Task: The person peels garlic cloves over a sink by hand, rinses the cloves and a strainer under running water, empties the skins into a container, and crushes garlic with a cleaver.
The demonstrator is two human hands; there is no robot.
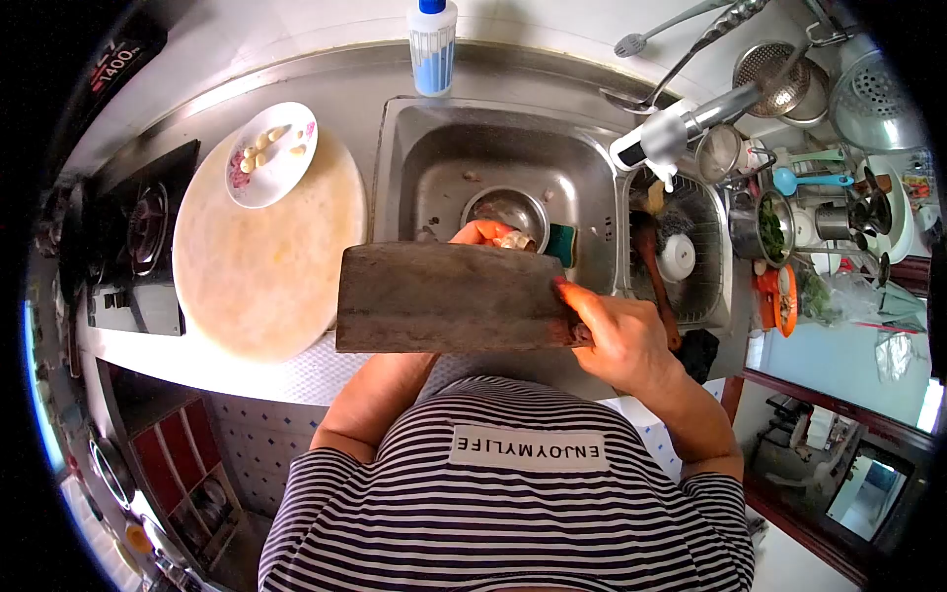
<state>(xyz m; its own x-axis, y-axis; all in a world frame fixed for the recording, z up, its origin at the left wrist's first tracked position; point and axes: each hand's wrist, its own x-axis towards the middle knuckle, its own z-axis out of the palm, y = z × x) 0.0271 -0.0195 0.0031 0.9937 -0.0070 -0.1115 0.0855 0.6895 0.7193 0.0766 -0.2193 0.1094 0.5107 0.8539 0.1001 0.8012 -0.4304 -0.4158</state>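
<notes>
The right hand [626,340] is closed around the handle end of a broad cleaver [449,296], thumb up along the blade. The cleaver hangs over the front of the sink [414,178], covering most of the left hand [478,233]. That hand's fingers meet a pale lump [515,241] beside the metal bowl [505,205]; how tightly they close, I cannot tell. A wet handle could let the heavy blade twist, and with the left hand so near beneath it, a slip could cut. The round board [271,266] lies left.
</notes>
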